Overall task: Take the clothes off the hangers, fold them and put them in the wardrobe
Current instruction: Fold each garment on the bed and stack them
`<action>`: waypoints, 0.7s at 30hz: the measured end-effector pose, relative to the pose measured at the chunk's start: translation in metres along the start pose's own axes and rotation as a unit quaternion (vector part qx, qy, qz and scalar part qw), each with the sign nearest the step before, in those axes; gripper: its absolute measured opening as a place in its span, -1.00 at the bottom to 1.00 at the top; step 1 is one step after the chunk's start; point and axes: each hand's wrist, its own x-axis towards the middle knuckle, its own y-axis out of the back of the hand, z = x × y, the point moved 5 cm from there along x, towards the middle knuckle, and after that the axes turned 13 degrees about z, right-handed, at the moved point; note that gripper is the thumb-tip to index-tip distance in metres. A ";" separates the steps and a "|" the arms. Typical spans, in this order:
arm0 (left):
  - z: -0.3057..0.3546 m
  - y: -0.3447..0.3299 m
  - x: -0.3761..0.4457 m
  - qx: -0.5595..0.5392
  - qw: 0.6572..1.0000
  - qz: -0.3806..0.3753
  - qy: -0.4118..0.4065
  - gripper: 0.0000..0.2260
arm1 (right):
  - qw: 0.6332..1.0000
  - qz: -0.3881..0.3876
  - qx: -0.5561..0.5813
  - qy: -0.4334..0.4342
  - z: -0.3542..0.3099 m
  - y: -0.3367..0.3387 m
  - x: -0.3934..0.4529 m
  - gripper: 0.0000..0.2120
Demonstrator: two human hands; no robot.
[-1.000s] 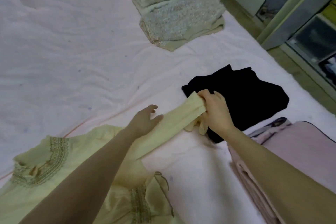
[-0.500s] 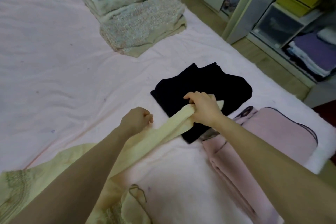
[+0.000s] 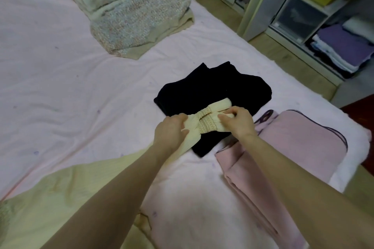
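Both hands hold one long, pale yellow cloth sleeve (image 3: 210,121) with a stretchy gathered cuff. The left hand (image 3: 172,129) has its fingers curled round the sleeve on the near-left side of the cuff. The right hand (image 3: 237,122) pinches the far-right end of it, where the end looks turned back on itself. So each grip is clenched on the sleeve, and the hands are close together with only the cuff between them. The sleeve is a long strip. It runs from near-left, where it joins the rest of the pale yellow dress (image 3: 50,204) lying flat on the bed, up to far-right, where its tip sits over a folded black garment (image 3: 222,85). The right hand is the one nearer the tip, so it is likely the hand that will lay the sleeve back toward the dress, while the left hand keeps the middle in place. The dress is still spread out and not yet folded. Just right of the hands lies a folded pink cloth (image 3: 303,143). Far away on the pink bed sheet (image 3: 60,87) sits a pile of folded clothes (image 3: 125,2), with a blue one on top. On the far right stands the open wardrobe (image 3: 303,12) with boxes and folded things on its shelves.
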 end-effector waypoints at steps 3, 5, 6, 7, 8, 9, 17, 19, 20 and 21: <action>-0.005 0.011 0.012 -0.053 0.996 0.036 0.059 -0.86 | 0.997 -0.004 0.056 0.051 -0.010 0.002 0.000 -0.93; -0.005 0.015 0.021 -0.152 0.981 0.039 0.112 -0.88 | 0.991 0.002 0.123 0.052 -0.016 0.009 0.000 -0.92; -0.002 0.016 0.023 -0.218 0.964 0.028 0.147 -0.91 | 0.988 -0.004 0.145 0.052 -0.020 0.013 -0.001 -0.92; 0.005 0.018 0.024 -0.279 0.944 0.001 0.174 -0.90 | 0.985 -0.014 0.164 0.051 -0.022 0.016 -0.001 -0.91; 0.013 0.017 0.026 -0.314 0.932 -0.034 0.179 -0.76 | 0.981 -0.032 0.182 0.055 -0.027 0.018 -0.003 -0.87; 0.020 0.015 0.028 -0.307 0.936 -0.065 0.158 -0.61 | 0.975 -0.060 0.203 0.067 -0.034 0.020 -0.007 -0.81; 0.035 0.039 0.031 -0.306 0.941 -0.009 0.143 -0.78 | 0.979 -0.023 0.136 0.151 -0.050 0.046 -0.017 -0.84; 0.029 0.061 0.024 -0.345 0.920 -0.004 0.188 -0.85 | 0.988 0.055 0.070 0.129 -0.053 0.052 -0.019 -0.94; 0.028 0.075 0.020 -0.371 0.906 -0.005 0.204 -0.87 | 0.992 0.047 0.084 0.076 -0.058 0.053 -0.024 -0.87; 0.026 0.091 0.014 -0.398 0.892 -0.007 0.214 -0.90 | 0.991 0.002 0.134 0.003 -0.065 0.047 -0.032 -0.76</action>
